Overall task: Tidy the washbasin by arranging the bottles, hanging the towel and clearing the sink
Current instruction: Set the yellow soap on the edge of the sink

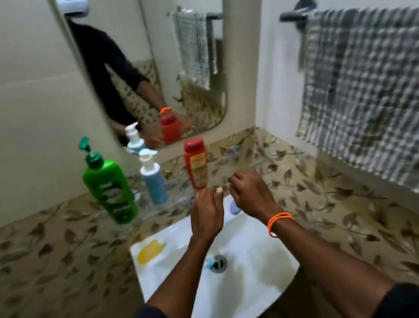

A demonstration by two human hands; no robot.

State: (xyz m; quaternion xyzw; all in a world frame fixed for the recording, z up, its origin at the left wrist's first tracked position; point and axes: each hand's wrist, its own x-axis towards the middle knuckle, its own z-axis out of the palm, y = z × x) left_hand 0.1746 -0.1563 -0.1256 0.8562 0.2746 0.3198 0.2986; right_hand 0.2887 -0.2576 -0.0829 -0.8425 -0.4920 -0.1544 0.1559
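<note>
Item 1, nearest us: white sink (256, 266), its drain (217, 263) near the centre, a small blue object at the drain's edge too blurred to name. A yellow soap bar (149, 250) lies on the sink's rim at 10 o'clock from the drain

Item 2: our two hands, held over the back of the sink at 12 o'clock from the drain. Left hand (207, 214) fingers loosely extended, holding nothing that we can see. Right hand (252, 193) fingers curled inward, narrow; whether they pinch anything we cannot tell. An orange wristband (279, 223) circles the right wrist

Item 3: three bottles upright in a row beyond the hands. Red bottle (197, 167) just beyond the fingertips at 12 o'clock; blue pump bottle (153, 180) at its 9 o'clock; green pump bottle (109, 189) farther along at 9 o'clock

Item 4: checked towel (376, 109), hung over the towel rail (294, 16) at 2 o'clock on the right wall

Item 5, farthest: mirror (177, 57) on the wall behind the bottles
</note>
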